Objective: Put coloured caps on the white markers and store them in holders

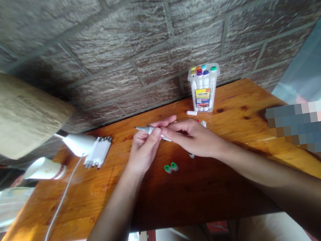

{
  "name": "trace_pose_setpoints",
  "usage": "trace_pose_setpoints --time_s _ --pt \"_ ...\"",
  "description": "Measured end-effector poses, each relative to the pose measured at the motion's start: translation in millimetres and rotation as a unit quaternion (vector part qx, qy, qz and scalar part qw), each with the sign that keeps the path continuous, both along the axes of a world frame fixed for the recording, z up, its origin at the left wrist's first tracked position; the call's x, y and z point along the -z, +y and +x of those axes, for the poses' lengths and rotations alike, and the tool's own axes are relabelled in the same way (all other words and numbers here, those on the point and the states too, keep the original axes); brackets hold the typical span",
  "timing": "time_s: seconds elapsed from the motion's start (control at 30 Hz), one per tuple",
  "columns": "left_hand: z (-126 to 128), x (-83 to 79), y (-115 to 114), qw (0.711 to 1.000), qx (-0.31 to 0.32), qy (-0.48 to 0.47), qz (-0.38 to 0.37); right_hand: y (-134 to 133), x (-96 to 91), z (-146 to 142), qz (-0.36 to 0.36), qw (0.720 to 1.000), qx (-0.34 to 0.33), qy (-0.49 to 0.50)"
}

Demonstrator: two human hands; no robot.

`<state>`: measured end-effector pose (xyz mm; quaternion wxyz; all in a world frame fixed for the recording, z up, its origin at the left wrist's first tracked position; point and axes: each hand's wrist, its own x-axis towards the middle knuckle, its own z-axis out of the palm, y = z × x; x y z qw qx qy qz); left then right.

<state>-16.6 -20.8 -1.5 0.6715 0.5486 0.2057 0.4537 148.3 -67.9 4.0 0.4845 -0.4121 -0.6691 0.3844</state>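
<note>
Over the middle of a wooden table, both my hands grip one white marker body with a thin dark tip pointing left. My left hand is closed around its front part. My right hand is closed on its rear end. Two green caps lie on the table just below my hands. A small white piece sits under my right hand. A clear marker case with several coloured markers stands upright at the table's far edge, and a white cap lies beside it.
A row of several white marker bodies lies at the left. A white lamp-like device with a white cord and a white cup-shaped object are at the far left. A brick wall rises behind. A blurred patch covers the right edge.
</note>
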Motion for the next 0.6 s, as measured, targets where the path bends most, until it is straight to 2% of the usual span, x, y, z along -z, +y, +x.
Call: trace_pose_setpoints --time_s 0.4,0.6 --pt "4.4 1.1 0.1 1.0 -0.009 -0.013 -0.009 0.4 1.9 -3.0 -0.022 0.999 0.024 0.024" --pt "8.4 1.2 2.4 0.999 -0.017 -0.027 -0.023 3.1 4.2 -3.5 -0.037 0.999 0.004 0.023"
